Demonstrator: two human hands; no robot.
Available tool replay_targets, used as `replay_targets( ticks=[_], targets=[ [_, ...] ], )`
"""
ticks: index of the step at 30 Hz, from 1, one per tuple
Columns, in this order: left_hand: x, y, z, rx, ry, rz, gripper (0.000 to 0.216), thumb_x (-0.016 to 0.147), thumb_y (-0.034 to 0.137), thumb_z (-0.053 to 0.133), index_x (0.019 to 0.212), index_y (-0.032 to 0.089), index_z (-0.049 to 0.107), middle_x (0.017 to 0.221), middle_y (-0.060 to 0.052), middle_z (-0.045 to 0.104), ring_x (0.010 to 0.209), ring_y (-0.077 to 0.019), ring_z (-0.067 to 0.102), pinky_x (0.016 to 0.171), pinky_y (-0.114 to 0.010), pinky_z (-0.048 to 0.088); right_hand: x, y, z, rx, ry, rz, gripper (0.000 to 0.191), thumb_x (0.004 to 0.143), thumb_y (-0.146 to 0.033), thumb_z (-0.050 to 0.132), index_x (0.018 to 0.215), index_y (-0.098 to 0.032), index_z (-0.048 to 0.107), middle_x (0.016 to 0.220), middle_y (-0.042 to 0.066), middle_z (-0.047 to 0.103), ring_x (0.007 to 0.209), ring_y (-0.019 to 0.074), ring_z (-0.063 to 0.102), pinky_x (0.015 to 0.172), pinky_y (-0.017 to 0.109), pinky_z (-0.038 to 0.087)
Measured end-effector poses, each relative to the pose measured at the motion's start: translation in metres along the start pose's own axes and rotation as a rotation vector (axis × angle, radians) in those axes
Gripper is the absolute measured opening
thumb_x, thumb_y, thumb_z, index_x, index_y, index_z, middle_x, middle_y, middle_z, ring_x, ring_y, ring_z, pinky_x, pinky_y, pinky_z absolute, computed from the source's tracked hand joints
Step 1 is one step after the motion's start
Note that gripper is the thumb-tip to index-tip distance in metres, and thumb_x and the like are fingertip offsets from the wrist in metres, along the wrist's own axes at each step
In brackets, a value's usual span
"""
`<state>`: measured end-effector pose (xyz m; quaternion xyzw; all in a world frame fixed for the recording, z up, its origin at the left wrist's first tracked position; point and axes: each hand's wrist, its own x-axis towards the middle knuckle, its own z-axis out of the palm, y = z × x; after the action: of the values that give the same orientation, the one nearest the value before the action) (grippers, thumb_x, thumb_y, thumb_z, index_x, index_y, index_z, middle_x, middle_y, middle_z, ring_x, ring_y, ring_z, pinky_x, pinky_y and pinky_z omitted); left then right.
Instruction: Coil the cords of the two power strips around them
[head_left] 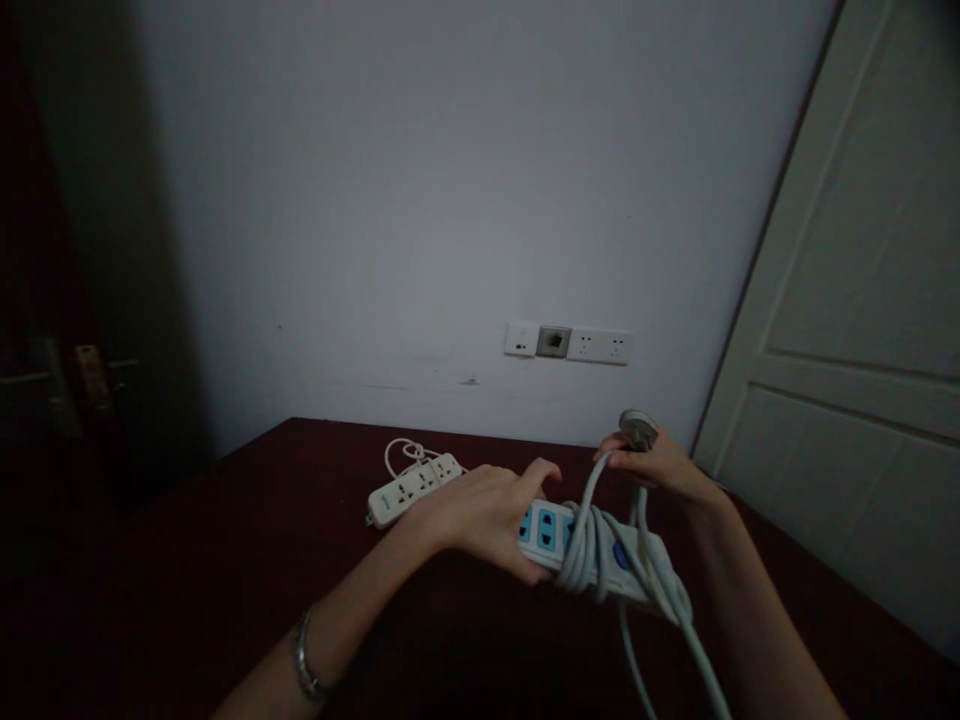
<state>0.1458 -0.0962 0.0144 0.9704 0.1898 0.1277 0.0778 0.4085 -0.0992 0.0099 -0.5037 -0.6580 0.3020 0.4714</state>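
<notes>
My left hand (484,515) grips one end of a white power strip with blue sockets (581,545), held just above the dark red table (225,560). Its white cable (592,545) is wound several times around the strip's middle, and a loose length hangs down toward the bottom edge. My right hand (656,465) is raised behind the strip and pinches the cable's round plug (638,430). A bracelet sits on my left wrist.
A second white power strip (412,488) with a coiled cord lies on the table behind my left hand. Wall sockets (570,343) sit on the white wall above. A pale door (855,320) stands at right, a dark door at left.
</notes>
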Motion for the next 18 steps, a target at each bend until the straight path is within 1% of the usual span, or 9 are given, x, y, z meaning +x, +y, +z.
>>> replay_targets(
  ticks=[2, 4, 6, 8, 11, 13, 14, 16, 18],
  targets=[
    [-0.002, 0.005, -0.002, 0.008, -0.047, -0.008, 0.086, 0.057, 0.044, 0.071, 0.129, 0.017, 0.031, 0.09, -0.007, 0.065, 0.079, -0.0233, 0.062, 0.061, -0.027, 0.039, -0.003, -0.001, -0.003, -0.025, -0.062, 0.008, 0.035, 0.052, -0.044, 0.076, 0.064, -0.012, 0.068, 0.046, 0.0, 0.054, 0.034, 0.003, 0.029, 0.031, 0.017, 0.021],
    [-0.003, 0.01, -0.003, 0.009, -0.092, 0.002, 0.09, 0.056, 0.046, 0.071, 0.13, 0.017, 0.029, 0.089, -0.007, 0.065, 0.079, -0.0239, 0.062, 0.062, -0.028, 0.04, -0.007, -0.004, -0.006, -0.05, -0.122, -0.012, 0.035, 0.051, -0.044, 0.077, 0.063, -0.012, 0.068, 0.053, 0.003, 0.059, 0.038, 0.0052, 0.037, 0.033, 0.017, 0.026],
    [-0.005, 0.016, -0.005, -0.016, -0.13, 0.022, 0.092, 0.055, 0.046, 0.072, 0.132, 0.018, 0.028, 0.089, -0.006, 0.066, 0.079, -0.0243, 0.063, 0.063, -0.03, 0.041, -0.01, -0.008, -0.008, -0.066, -0.174, -0.041, 0.035, 0.05, -0.045, 0.078, 0.06, -0.013, 0.069, 0.055, 0.006, 0.061, 0.043, 0.0083, 0.044, 0.036, 0.018, 0.031],
    [-0.007, 0.02, -0.007, -0.088, -0.17, 0.048, 0.097, 0.054, 0.043, 0.073, 0.135, 0.018, 0.025, 0.09, -0.006, 0.067, 0.078, -0.0237, 0.063, 0.064, -0.03, 0.042, -0.012, -0.011, -0.009, -0.075, -0.238, -0.021, 0.037, 0.049, -0.047, 0.078, 0.061, -0.013, 0.07, 0.054, 0.005, 0.061, 0.042, 0.0083, 0.044, 0.036, 0.018, 0.03],
    [-0.012, 0.025, -0.011, -0.265, -0.202, 0.083, 0.113, 0.052, 0.032, 0.076, 0.143, 0.02, 0.009, 0.092, -0.004, 0.068, 0.077, -0.0206, 0.063, 0.065, -0.028, 0.043, -0.013, -0.014, -0.008, -0.074, -0.412, 0.069, 0.043, 0.049, -0.053, 0.076, 0.065, -0.014, 0.071, 0.048, 0.001, 0.055, 0.034, 0.0049, 0.034, 0.032, 0.018, 0.024],
    [-0.015, 0.026, -0.013, -0.398, -0.19, 0.101, 0.121, 0.053, 0.027, 0.076, 0.144, 0.021, -0.002, 0.093, -0.003, 0.067, 0.077, -0.0186, 0.063, 0.066, -0.027, 0.044, -0.012, -0.015, -0.005, -0.061, -0.489, 0.061, 0.048, 0.049, -0.06, 0.073, 0.061, -0.014, 0.069, 0.047, -0.001, 0.052, 0.032, 0.0044, 0.033, 0.031, 0.018, 0.023],
    [-0.016, 0.026, -0.015, -0.462, -0.177, 0.105, 0.122, 0.053, 0.026, 0.076, 0.144, 0.022, -0.005, 0.094, -0.002, 0.067, 0.077, -0.0179, 0.063, 0.067, -0.027, 0.044, -0.011, -0.014, -0.003, -0.055, -0.49, 0.029, 0.05, 0.049, -0.063, 0.072, 0.058, -0.014, 0.067, 0.047, -0.001, 0.05, 0.032, 0.0045, 0.034, 0.031, 0.019, 0.023],
    [-0.019, 0.025, -0.018, -0.583, -0.129, 0.105, 0.121, 0.054, 0.025, 0.075, 0.145, 0.022, -0.005, 0.095, -0.003, 0.067, 0.078, -0.0178, 0.062, 0.069, -0.027, 0.045, -0.007, -0.011, 0.005, -0.038, -0.436, -0.048, 0.055, 0.051, -0.069, 0.066, 0.053, -0.014, 0.061, 0.044, -0.002, 0.047, 0.033, 0.0047, 0.034, 0.033, 0.019, 0.025],
    [-0.022, 0.02, -0.02, -0.696, -0.05, 0.093, 0.118, 0.055, 0.025, 0.075, 0.145, 0.021, -0.002, 0.098, -0.006, 0.066, 0.081, -0.0191, 0.062, 0.07, -0.028, 0.046, -0.002, -0.006, 0.016, -0.034, -0.391, -0.095, 0.059, 0.058, -0.073, 0.058, 0.05, -0.015, 0.056, 0.041, -0.004, 0.041, 0.035, 0.0054, 0.034, 0.036, 0.019, 0.029]
  ],
)
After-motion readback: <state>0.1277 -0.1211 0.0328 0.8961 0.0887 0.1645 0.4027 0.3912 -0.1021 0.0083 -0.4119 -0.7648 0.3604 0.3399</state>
